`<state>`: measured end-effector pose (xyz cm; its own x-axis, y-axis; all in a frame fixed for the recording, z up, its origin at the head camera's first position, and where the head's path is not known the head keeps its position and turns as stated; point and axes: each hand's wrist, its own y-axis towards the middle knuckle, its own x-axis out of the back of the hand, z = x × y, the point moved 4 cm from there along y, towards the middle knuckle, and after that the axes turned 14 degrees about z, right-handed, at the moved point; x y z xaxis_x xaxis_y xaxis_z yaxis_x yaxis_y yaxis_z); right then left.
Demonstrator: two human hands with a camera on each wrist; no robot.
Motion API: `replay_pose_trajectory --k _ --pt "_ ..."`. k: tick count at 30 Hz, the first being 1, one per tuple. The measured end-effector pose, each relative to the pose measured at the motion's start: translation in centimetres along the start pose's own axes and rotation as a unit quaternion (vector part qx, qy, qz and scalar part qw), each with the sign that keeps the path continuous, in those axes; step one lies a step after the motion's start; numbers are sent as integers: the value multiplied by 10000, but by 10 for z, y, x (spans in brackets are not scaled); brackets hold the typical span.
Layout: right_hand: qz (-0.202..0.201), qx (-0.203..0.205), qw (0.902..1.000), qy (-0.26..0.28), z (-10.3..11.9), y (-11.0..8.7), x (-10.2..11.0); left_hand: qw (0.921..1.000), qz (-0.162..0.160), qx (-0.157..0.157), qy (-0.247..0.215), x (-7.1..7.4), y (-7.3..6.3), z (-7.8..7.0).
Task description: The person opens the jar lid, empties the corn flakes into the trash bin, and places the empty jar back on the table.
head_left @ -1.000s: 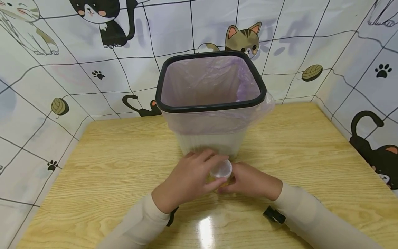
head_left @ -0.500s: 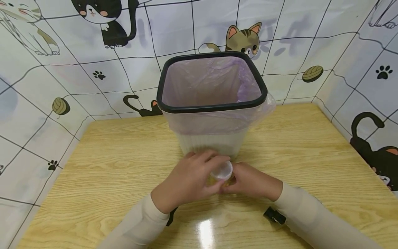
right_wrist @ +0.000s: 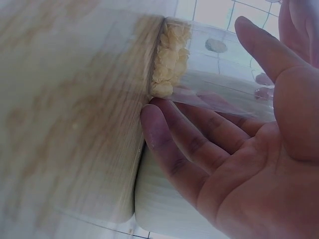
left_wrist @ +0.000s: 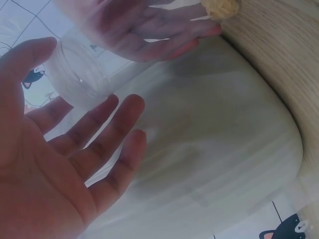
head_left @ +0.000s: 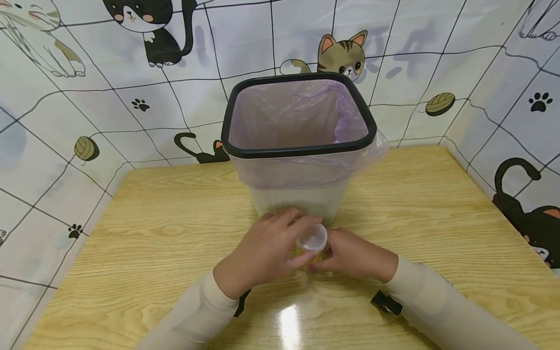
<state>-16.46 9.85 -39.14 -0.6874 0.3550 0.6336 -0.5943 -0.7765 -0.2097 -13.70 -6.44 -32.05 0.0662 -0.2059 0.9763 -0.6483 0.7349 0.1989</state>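
Observation:
A small clear plastic jar (right_wrist: 199, 67) stands upright on the wooden table, with pale yellow flakes (right_wrist: 171, 59) in its bottom. Its round, see-through lid (head_left: 313, 237) faces up toward the head camera. Around the lid, from the left, curl the thumb and fingers of my left hand (head_left: 267, 253); the left wrist view shows the fingertips (left_wrist: 132, 104) right at the lid's rim. My right hand (head_left: 356, 255) grips the jar's lower body from the right, its fingers near the tabletop. Part of the jar's body is hidden behind both hands in the head view.
Just beyond the hands stands a pale wastebasket (head_left: 297, 201) with a black rim and a purple bag liner (head_left: 306, 170) folded over it. Cat-print sheets (head_left: 166, 112) enclose the table (head_left: 175, 209) at the back and both sides.
Both hands stay at the jar. Since half a second ago, the left fingers and the lid have shifted very slightly upward in the head view.

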Motion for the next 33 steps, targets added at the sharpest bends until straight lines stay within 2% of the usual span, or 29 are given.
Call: replay_pose_trajectory --k 9,21,27,33 --pt "52 -36 10000 -61 0 0 0 9999 98 120 -44 -4 1 0" --pt "52 89 9999 -56 -1 -1 0 10000 -59 -64 -3 -3 0 -2" --pt "134 -3 9999 106 -2 -1 -1 9999 77 -65 -86 -2 -1 -1" --pt "99 8 9999 -25 -3 0 -1 9998 99 -49 -136 -2 -1 0"
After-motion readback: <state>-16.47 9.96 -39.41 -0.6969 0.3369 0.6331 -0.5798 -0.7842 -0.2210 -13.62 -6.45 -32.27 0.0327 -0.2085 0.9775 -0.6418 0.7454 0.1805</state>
